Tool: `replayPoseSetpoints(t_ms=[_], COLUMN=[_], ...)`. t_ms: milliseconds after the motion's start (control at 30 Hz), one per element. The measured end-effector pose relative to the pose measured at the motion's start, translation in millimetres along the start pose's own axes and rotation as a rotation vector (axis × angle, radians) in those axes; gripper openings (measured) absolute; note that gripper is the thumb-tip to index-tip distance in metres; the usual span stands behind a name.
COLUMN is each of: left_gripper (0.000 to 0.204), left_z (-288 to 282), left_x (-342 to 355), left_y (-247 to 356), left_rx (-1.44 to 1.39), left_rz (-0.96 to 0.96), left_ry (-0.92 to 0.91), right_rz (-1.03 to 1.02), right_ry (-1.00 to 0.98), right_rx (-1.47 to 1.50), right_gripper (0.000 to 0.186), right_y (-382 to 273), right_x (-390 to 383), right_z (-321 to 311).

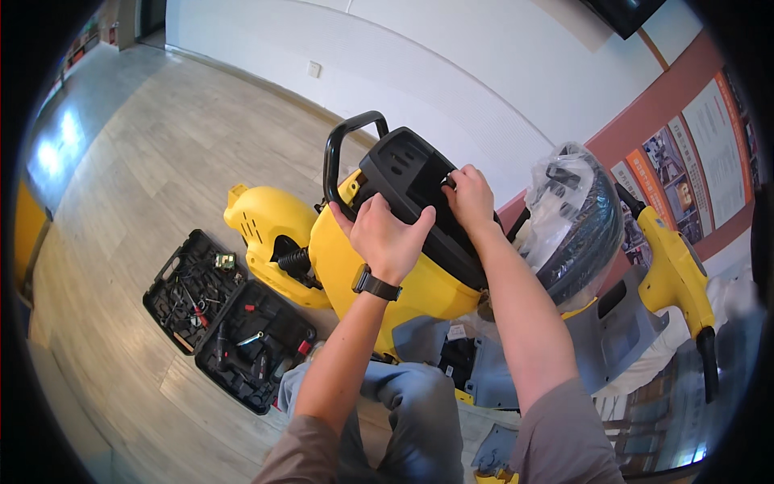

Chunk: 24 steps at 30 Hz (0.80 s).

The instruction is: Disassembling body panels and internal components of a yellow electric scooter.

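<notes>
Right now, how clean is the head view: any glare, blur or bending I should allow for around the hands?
Head view: both hands, left hand and right hand, are sharp and evenly lit on the black panel; window glare whitens the wooden floor at upper left; fisheye bends the wall line and darkens the corners; the plastic-wrapped tyre glints; the right rim is soft.
</notes>
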<state>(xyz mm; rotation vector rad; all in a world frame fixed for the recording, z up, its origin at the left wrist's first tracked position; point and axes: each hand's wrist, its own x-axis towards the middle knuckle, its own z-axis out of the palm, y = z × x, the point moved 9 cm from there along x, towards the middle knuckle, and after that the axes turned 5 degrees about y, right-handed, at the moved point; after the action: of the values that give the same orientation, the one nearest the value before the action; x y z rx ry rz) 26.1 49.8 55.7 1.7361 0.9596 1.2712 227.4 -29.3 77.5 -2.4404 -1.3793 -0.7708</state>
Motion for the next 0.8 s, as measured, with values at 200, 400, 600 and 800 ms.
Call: replayPoseSetpoints(t_ms=[200, 400, 600, 800], left_gripper=[0.048, 0.049, 0.049, 0.049], left_z=[1.5, 5.2, 8.1, 5.4], left_x=[0.0, -0.4, -1.3, -1.1], left_y=[2.5, -3.9, 1.0, -0.4], left_rx=[-0.019, 0.027, 0.011, -0.006], left_rz=[-0.009, -0.034, -0.038, -0.016], left_ry=[-0.028, -0.071, -0.115, -0.078], right_rz=[0.061, 0.071, 0.053, 0.108], right_ry=[-0.031, -0.031, 0.038, -0.049], right_rx=[0.008, -0.117, -0.122, -0.151], right_gripper=[0.019, 0.025, 0.026, 0.025], right_y=[14.7, 7.6, 6.5, 4.0], right_x=[-0.2, -1.6, -4.2, -4.1], right_z=[7.5, 11.6, 6.8, 12.9])
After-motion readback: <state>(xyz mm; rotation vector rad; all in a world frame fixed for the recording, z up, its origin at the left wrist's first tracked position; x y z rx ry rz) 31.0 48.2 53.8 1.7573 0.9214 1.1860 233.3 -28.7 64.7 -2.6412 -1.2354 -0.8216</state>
